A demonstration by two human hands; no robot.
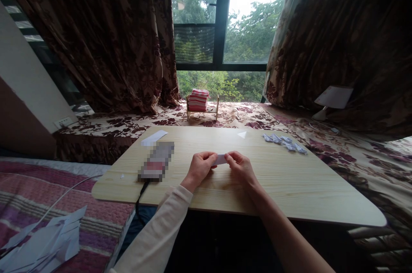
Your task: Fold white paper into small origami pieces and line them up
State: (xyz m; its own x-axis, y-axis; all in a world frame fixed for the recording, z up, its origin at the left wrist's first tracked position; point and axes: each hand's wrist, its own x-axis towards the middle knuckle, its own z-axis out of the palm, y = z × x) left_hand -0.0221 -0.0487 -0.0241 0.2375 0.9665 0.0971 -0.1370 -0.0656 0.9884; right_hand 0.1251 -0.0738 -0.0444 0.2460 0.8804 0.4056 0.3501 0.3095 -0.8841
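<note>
Currently pinching a small white paper strip (pixel 220 159) by both ends, between thumb and fingers of the left hand (pixel 202 165) at one and of the right hand (pixel 240 166) at the other. Held low over the near half of the surface (pixel 296 191); hard to tell whether touching it. Hidden at both ends by fingertips, so impossible to check for folds there. Left of the grip, a greyish rectangular item (pixel 157 162), blurred into blocks and unreadable, with a black cable (pixel 140 195) dropping past the near edge and partly out of sight. Just beyond that item, a white paper piece (pixel 156 137), partly blurred too. Farther left of the grip, a tiny white scrap (pixel 122 176). Beyond the grip and to the right, a white paper triangle (pixel 242 134); farther right, a cluster of folded white pieces (pixel 283 141), overlapping and hard to count. Well beyond the grip, slightly left, past the surface, a small wooden rack (pixel 217 108) holding a pink-and-white stack (pixel 198 101), too small to identify. Far left of the grip and nearer, on a striped bedspread (pixel 103 191), loose white sheets (pixel 59 238), cut off at the lower-left corner of view. Far right and beyond, a white-shaded lamp (pixel 334 96).
</note>
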